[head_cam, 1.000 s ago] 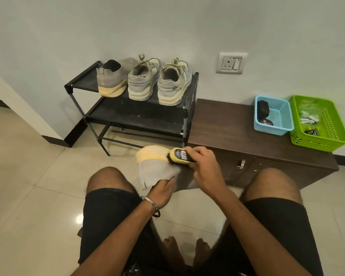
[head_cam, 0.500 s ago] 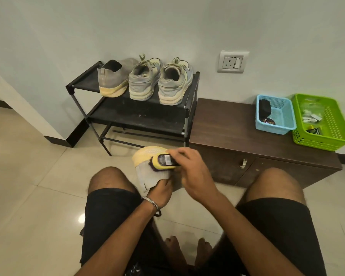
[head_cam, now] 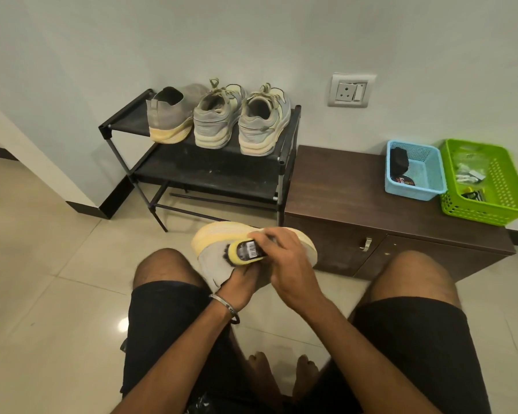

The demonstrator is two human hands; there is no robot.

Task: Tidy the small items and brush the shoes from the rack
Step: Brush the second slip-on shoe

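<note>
Shoe [head_cam: 214, 264] first: from my feed I see a grey slip-on with a pale yellow sole held up between the knees, sole turned away from the camera. My left hand [head_cam: 241, 283] grips it from below, fingers tucked into or under the grey upper so I cannot see exactly how they lie. My right hand [head_cam: 284, 264] curls round a yellow brush [head_cam: 247, 252] with a barcode label on its back, and the dark bristles press against the shoe's grey side near the sole. Beyond the hands stands a black shoe rack [head_cam: 210, 171] against the wall. On its top shelf sit three shoes with heels toward me: a matching grey slip-on [head_cam: 169, 118] at the left and a pair of laced grey trainers [head_cam: 243, 118] just beside it. Touching the rack's right side is a low dark wooden cabinet [head_cam: 338, 189]. At its far right end a blue basket [head_cam: 414, 171] with a dark item inside sits next to a green basket [head_cam: 488, 180] holding small packets.
</note>
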